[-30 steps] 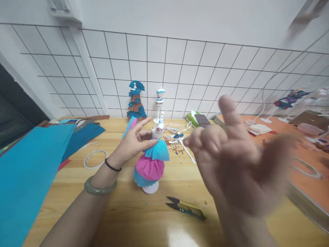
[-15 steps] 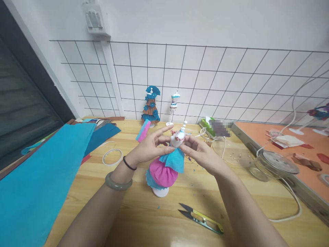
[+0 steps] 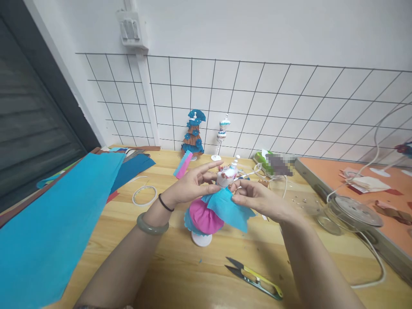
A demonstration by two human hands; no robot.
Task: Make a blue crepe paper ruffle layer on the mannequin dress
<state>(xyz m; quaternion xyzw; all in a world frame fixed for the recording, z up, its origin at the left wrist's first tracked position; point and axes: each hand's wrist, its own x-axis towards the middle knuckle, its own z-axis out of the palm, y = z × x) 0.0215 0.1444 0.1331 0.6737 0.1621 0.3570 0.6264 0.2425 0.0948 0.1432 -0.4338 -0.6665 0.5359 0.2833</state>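
Observation:
A small white dress form (image 3: 225,177) stands tilted on a round white base (image 3: 201,239), with a pink puffed skirt (image 3: 206,216) over a blue ruffle. A light blue paper piece (image 3: 230,209) hangs from its waist and flares to the right. My left hand (image 3: 196,182) holds the form at its left side, thumb at the waist and fingers behind. My right hand (image 3: 254,197) pinches the upper edge of the blue paper at the waist's right side.
Yellow-handled snips (image 3: 254,278) lie in front. A tape ring (image 3: 144,195) and large blue paper (image 3: 61,223) are on the left. Behind stand a blue-and-brown dressed form (image 3: 193,135) and another form (image 3: 221,135). A ribbon spool (image 3: 357,211) sits right.
The blue paper now spreads wider and further right. My right hand has shifted from the form's side to the paper's upper edge. The camera view has moved slightly.

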